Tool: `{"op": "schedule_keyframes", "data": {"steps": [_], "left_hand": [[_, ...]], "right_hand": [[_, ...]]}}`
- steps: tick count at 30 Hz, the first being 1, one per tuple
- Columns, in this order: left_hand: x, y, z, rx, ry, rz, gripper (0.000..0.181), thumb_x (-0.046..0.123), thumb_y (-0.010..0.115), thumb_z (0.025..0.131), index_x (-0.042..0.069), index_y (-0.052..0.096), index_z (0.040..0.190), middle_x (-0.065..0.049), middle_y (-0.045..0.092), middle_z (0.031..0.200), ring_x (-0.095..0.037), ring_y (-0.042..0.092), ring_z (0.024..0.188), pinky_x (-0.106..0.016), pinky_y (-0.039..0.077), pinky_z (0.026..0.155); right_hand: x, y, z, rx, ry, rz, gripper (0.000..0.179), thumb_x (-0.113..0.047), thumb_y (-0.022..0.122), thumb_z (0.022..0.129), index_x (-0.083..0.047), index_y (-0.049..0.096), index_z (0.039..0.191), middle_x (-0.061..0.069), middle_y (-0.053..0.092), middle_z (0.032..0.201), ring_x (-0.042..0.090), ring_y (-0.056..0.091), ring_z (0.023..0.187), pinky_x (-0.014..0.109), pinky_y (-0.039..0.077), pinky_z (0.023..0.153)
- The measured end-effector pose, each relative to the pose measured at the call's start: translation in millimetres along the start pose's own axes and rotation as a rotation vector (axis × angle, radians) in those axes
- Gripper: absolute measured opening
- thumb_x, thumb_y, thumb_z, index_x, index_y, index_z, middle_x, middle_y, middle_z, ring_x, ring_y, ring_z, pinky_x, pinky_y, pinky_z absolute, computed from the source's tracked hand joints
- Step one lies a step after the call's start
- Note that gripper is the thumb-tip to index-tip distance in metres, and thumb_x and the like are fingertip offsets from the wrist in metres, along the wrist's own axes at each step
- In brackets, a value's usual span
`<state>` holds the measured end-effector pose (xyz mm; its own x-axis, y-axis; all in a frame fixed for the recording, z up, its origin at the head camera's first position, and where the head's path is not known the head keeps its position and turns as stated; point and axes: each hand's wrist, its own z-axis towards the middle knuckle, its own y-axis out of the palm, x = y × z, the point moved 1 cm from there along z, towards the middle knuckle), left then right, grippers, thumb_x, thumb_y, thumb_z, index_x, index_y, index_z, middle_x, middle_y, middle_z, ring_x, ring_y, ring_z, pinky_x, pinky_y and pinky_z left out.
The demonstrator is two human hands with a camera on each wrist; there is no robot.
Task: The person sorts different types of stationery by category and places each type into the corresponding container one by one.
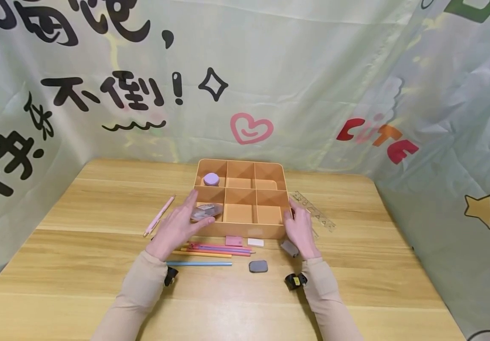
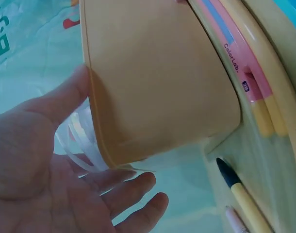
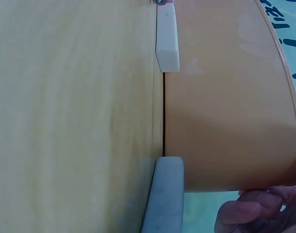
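An orange-tan organizer box with several compartments stands on the table between the two hands. At its front-left corner my left hand holds a clear, greyish correction tape between thumb and index finger, over the front-left compartment. In the left wrist view the thumb of this hand lies along the box rim, the other fingers spread loosely below. My right hand grips the box's front-right corner, its fingers curled at the end wall. A grey eraser lies beneath that hand, near the box.
A purple round item sits in the back-left compartment. In front lie several pencils, a blue pencil, a pink block, a white eraser and another grey eraser. A pink pen lies left, a clear ruler right.
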<state>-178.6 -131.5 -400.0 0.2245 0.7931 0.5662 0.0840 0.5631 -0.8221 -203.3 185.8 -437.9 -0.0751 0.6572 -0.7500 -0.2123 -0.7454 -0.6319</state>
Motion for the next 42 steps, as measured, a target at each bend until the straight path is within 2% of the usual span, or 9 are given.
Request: {"op": "schedule_keyframes", "data": {"steps": [6, 10, 16, 20, 23, 28, 35, 40, 42], "left_hand": [[-10.6, 0.8, 5.0, -0.070, -0.005, -0.084, 0.104, 0.057, 0.062, 0.094, 0.005, 0.004, 0.162, -0.018, 0.007, 0.169, -0.045, 0.029, 0.149, -0.058, 0.032, 0.120], [-14.3, 1.9, 6.7, -0.084, 0.013, -0.082, 0.105, 0.060, 0.060, 0.094, 0.004, 0.003, 0.162, -0.013, -0.002, 0.170, -0.045, 0.023, 0.151, -0.058, 0.029, 0.121], [-16.7, 2.7, 7.5, -0.053, 0.035, -0.041, 0.106, 0.061, 0.062, 0.093, 0.000, 0.008, 0.161, -0.016, 0.001, 0.170, -0.045, 0.024, 0.151, -0.056, 0.028, 0.122], [-16.8, 3.2, 8.1, -0.031, 0.026, -0.026, 0.109, 0.064, 0.063, 0.090, -0.001, 0.011, 0.160, -0.017, 0.006, 0.169, -0.045, 0.029, 0.149, -0.056, 0.031, 0.121], [-17.2, 3.6, 8.6, -0.038, 0.007, -0.033, 0.112, 0.068, 0.063, 0.088, 0.001, 0.010, 0.161, -0.016, 0.007, 0.169, -0.045, 0.034, 0.147, -0.056, 0.035, 0.119], [-17.8, 4.7, 9.0, -0.049, -0.007, -0.056, 0.113, 0.067, 0.063, 0.088, 0.002, 0.007, 0.161, -0.017, 0.006, 0.169, -0.046, 0.037, 0.145, -0.056, 0.038, 0.117], [-17.9, 5.3, 9.4, -0.068, -0.016, -0.067, 0.113, 0.067, 0.063, 0.088, 0.002, 0.005, 0.161, -0.017, 0.005, 0.169, -0.046, 0.032, 0.148, -0.055, 0.034, 0.119], [-18.3, 4.5, 9.1, -0.074, -0.023, -0.093, 0.114, 0.066, 0.064, 0.088, 0.004, 0.003, 0.161, -0.018, 0.006, 0.169, -0.045, 0.030, 0.149, -0.056, 0.032, 0.120], [-18.8, 4.0, 8.6, -0.083, -0.032, -0.108, 0.115, 0.067, 0.064, 0.088, 0.005, 0.000, 0.162, -0.017, 0.006, 0.169, -0.045, 0.030, 0.149, -0.057, 0.032, 0.120]], "right_hand": [[-1, -1, -0.3, 0.007, -0.012, -0.004, 0.050, -0.004, 0.048, 0.095, 0.002, 0.051, 0.144, 0.027, 0.064, 0.132, 0.034, 0.064, 0.100, 0.042, 0.052, 0.079], [-2, -1, -0.6, 0.008, -0.014, -0.002, 0.050, -0.004, 0.048, 0.095, 0.003, 0.051, 0.144, 0.028, 0.066, 0.129, 0.033, 0.062, 0.093, 0.036, 0.047, 0.072], [-2, -1, -1.5, 0.001, -0.005, -0.004, 0.050, -0.005, 0.048, 0.095, 0.003, 0.050, 0.144, 0.028, 0.062, 0.135, 0.035, 0.064, 0.101, 0.044, 0.052, 0.082], [0, -2, -0.5, -0.017, -0.010, -0.005, 0.050, -0.004, 0.047, 0.095, 0.005, 0.049, 0.145, 0.030, 0.063, 0.132, 0.034, 0.062, 0.089, 0.035, 0.047, 0.067], [1, -4, 0.4, -0.040, -0.030, -0.028, 0.051, -0.005, 0.047, 0.096, 0.007, 0.047, 0.145, 0.028, 0.069, 0.102, 0.026, 0.054, 0.071, 0.030, 0.039, 0.058], [2, -9, 2.6, -0.091, -0.078, -0.082, 0.051, -0.007, 0.049, 0.098, 0.004, 0.046, 0.147, 0.009, 0.050, 0.071, 0.017, 0.044, 0.062, 0.029, 0.035, 0.054], [1, -17, 5.2, -0.171, -0.157, -0.175, 0.048, -0.017, 0.048, 0.105, 0.005, 0.045, 0.148, 0.016, 0.062, 0.082, 0.019, 0.050, 0.063, 0.032, 0.041, 0.057], [4, -24, 6.7, -0.199, -0.203, -0.201, 0.052, -0.028, 0.041, 0.109, 0.008, 0.043, 0.148, 0.025, 0.067, 0.096, 0.033, 0.065, 0.086, 0.051, 0.054, 0.085], [6, -25, 7.9, -0.197, -0.221, -0.195, 0.049, -0.029, 0.038, 0.110, 0.008, 0.053, 0.139, 0.027, 0.068, 0.100, 0.037, 0.067, 0.095, 0.055, 0.052, 0.093]]}}
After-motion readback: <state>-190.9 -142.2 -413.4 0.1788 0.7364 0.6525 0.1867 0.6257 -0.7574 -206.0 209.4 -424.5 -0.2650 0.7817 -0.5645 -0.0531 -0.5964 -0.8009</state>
